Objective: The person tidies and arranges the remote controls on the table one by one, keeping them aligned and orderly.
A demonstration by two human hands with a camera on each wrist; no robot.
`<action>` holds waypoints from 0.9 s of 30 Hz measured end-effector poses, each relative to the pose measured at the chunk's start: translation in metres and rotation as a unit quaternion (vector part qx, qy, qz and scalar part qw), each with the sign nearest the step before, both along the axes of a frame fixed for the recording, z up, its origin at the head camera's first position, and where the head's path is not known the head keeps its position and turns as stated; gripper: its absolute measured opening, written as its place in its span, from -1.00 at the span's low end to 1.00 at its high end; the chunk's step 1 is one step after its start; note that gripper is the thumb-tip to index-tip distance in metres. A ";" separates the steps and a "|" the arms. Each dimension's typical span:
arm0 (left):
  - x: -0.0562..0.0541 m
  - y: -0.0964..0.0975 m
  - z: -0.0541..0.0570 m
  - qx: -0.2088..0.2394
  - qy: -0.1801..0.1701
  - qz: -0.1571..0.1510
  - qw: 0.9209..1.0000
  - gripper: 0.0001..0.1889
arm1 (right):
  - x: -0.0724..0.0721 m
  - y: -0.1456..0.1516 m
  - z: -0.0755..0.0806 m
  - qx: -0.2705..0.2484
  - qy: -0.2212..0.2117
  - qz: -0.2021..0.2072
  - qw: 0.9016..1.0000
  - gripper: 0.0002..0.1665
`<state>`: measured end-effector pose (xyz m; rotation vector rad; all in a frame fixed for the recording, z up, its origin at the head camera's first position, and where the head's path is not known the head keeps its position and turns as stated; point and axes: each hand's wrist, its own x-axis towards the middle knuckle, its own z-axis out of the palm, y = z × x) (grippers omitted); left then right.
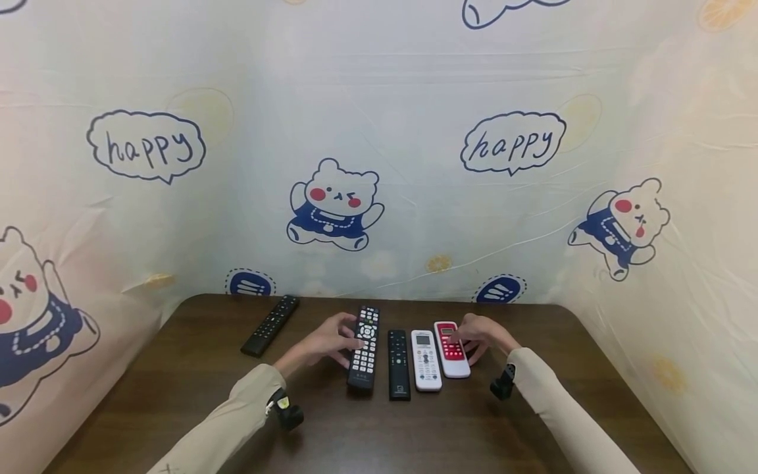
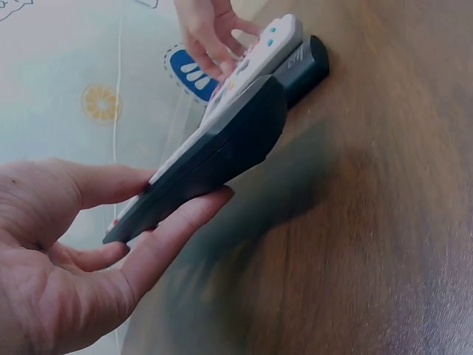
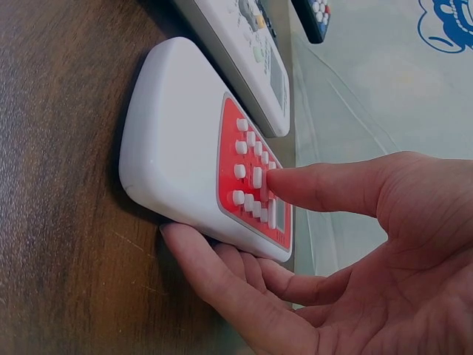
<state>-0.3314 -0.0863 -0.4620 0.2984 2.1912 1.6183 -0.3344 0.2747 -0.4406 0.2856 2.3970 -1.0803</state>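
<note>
My left hand [image 1: 329, 338] pinches a large black remote control [image 1: 364, 355] with white buttons, thumb on its button face and fingers beneath. In the left wrist view that remote [image 2: 214, 151] is tilted, with a shadow on the wood below it. My right hand [image 1: 481, 332] grips a white remote control with a red button panel [image 1: 453, 352]. The right wrist view shows the thumb [image 3: 318, 185] on the red panel and the other fingers along the side of the white casing [image 3: 174, 140]. Between the hands lie a slim black remote [image 1: 399, 368] and a white remote with a small screen [image 1: 426, 362].
Another black remote [image 1: 271, 326] lies slanted at the back left of the brown wooden table [image 1: 355, 434]. A pale curtain printed with bears [image 1: 414, 197] hangs right behind the table's far edge and along both sides.
</note>
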 end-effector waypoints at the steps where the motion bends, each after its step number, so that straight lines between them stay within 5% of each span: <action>1: 0.001 0.001 0.000 0.001 0.000 0.005 1.000 -0.19 | 0.000 0.000 0.000 -0.001 -0.001 -0.001 1.000 -0.48; 12: 0.008 0.004 -0.011 -0.016 0.004 0.025 1.000 -0.23 | 0.000 0.001 -0.001 -0.006 -0.002 -0.005 1.000 -0.44; 22: 0.015 0.009 0.000 -0.095 0.011 0.018 0.995 -0.28 | -0.002 0.001 0.002 -0.005 -0.001 -0.003 1.000 -0.47; 27: 0.019 0.010 -0.001 -0.096 0.003 0.020 0.995 -0.31 | 0.000 0.001 0.000 -0.006 -0.005 0.001 1.000 -0.52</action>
